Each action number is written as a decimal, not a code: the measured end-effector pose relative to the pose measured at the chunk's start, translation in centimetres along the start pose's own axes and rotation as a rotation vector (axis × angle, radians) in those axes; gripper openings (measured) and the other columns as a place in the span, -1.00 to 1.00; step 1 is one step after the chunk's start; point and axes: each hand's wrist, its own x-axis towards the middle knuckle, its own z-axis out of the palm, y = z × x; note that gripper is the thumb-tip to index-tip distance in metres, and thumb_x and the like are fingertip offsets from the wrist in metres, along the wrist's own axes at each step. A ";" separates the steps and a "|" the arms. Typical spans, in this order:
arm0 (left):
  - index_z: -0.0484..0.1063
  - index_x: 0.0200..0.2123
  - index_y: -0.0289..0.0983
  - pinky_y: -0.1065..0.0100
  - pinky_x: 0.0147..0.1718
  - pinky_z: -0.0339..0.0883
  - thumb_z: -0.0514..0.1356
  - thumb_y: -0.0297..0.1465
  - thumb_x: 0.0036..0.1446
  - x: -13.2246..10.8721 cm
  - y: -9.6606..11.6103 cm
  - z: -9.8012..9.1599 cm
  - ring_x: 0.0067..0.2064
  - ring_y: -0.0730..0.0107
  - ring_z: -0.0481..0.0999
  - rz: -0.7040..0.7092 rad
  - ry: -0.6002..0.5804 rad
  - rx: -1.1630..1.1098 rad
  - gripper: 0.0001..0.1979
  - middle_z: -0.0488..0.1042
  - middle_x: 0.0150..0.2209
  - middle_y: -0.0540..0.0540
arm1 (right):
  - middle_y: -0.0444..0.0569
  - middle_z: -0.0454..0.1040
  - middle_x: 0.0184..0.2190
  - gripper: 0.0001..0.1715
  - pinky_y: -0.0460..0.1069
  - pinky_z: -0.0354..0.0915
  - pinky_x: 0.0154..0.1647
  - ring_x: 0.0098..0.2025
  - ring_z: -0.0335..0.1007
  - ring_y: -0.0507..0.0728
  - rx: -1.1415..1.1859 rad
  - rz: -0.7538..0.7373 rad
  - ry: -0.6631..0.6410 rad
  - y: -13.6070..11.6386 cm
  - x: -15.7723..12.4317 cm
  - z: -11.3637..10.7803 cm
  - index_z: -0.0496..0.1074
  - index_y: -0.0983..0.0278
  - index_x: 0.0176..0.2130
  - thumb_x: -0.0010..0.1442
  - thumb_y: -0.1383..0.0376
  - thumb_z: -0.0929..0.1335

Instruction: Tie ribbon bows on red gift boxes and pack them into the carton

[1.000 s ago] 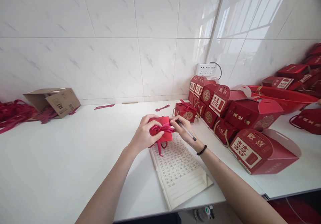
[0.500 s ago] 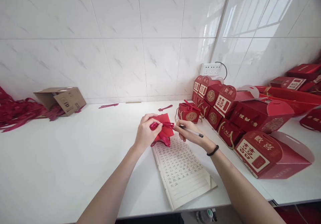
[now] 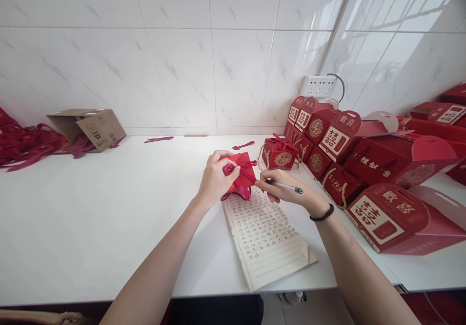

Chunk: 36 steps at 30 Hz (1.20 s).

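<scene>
A small red box (image 3: 244, 162) with a dark red ribbon (image 3: 241, 189) tied over it is at the middle of the table, at the top end of a handwritten sheet. My left hand (image 3: 218, 173) pinches the ribbon's knot on top of the box. At the box's right side is my right hand (image 3: 282, 187), with a pen (image 3: 286, 186) tucked between its fingers. Its thumb and index fingertip are closed near a ribbon strand by the box edge; whether they grip it is hard to see. The paper pad (image 3: 267, 247) lies below both hands, covered in rows of writing.
A finished-looking red box with a bow (image 3: 280, 152) stands behind my right hand. Several red gift boxes (image 3: 378, 218) line the right side. At left, a cardboard carton (image 3: 96, 129) lies near a ribbon pile (image 3: 32, 143). Loose ribbons (image 3: 159, 139) lie along the wall.
My right hand has moved from the bow's loop down toward the box's lower right edge. My left hand keeps its pinch on the knot. The camera has tilted down slightly.
</scene>
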 end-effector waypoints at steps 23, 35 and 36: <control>0.38 -0.49 -0.25 0.22 -0.05 0.32 0.18 -0.46 0.05 -0.6 0.2 0.0 -0.06 0.31 0.37 0.096 0.002 0.023 -0.92 0.36 -0.13 -0.07 | -0.11 0.34 -0.51 -0.64 -0.05 0.22 -0.44 -0.47 0.25 0.05 0.398 -0.035 0.504 0.1 1.7 1.7 0.26 0.27 -0.44 0.08 0.05 0.38; 0.41 -0.39 -0.22 0.21 -0.02 0.31 0.18 -0.47 0.06 -0.9 0.0 0.2 -0.04 0.30 0.34 0.178 -0.009 0.037 -0.96 0.33 -0.12 -0.07 | -0.20 0.30 -0.63 -0.71 -0.09 0.11 -0.51 -0.55 0.17 -0.01 0.855 -0.036 0.437 -0.4 1.8 2.6 0.22 0.25 -0.37 0.07 0.17 0.40; 0.42 -0.38 -0.22 0.20 -0.02 0.31 0.18 -0.47 0.06 -0.9 0.0 0.2 -0.03 0.30 0.34 0.186 -0.009 0.036 -0.96 0.33 -0.12 -0.07 | -0.20 0.30 -0.63 -0.70 -0.09 0.10 -0.51 -0.55 0.17 -0.01 0.869 -0.044 0.437 -0.4 1.8 2.6 0.22 0.25 -0.37 0.05 0.18 0.41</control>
